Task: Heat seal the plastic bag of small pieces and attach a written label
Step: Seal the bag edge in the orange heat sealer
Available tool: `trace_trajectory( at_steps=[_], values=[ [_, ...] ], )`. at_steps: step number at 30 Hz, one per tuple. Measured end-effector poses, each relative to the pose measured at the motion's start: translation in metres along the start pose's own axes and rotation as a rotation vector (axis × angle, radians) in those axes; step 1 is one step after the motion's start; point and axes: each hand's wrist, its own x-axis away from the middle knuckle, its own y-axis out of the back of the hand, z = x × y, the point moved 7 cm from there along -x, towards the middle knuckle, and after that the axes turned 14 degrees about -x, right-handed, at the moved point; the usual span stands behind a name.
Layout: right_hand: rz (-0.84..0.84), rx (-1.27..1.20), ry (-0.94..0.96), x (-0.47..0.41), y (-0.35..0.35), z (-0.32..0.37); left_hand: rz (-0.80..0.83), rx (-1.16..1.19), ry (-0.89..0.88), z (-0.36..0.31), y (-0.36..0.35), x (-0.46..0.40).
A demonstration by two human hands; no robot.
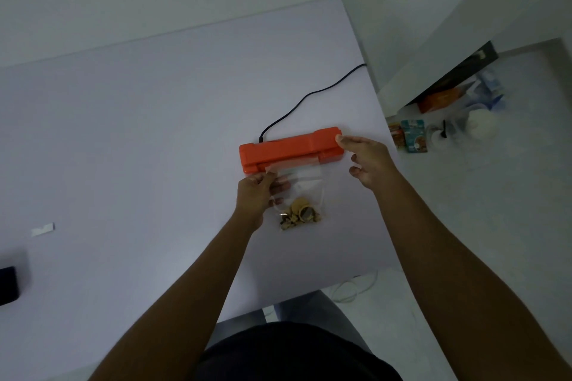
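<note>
Plastic bag (305,185) lies on the table (139,139), its top edge tucked out of sight inside the orange heat sealer (289,148); small tan pieces (298,215) bunch at its bottom. Left hand (258,191) pinches the bag's upper left corner. Right hand (368,160) is spread loosely, fingertip touching the sealer's right end. Dark object (7,284) is cut off at the left edge; floor clutter blurs.

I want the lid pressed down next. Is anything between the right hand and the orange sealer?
Nothing visible. The right hand is open at the right end of the orange sealer, one fingertip at its top corner. The left hand holds the plastic bag at the slot.
</note>
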Motion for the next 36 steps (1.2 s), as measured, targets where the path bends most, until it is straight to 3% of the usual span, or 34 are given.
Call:
trace_trajectory(
  at_steps=[25, 30, 36],
  values=[
    [-0.016, 0.046, 0.032, 0.012, -0.004, 0.01, -0.018, 0.018, 0.009, 0.0, 0.001, -0.001],
    [-0.018, 0.082, 0.177, 0.024, -0.008, 0.021, -0.019, 0.013, 0.003, 0.0, 0.002, 0.0],
    [0.175, 0.258, 0.485, 0.072, -0.046, 0.075, -0.018, 0.022, -0.03, -0.008, 0.002, 0.001]
  ],
)
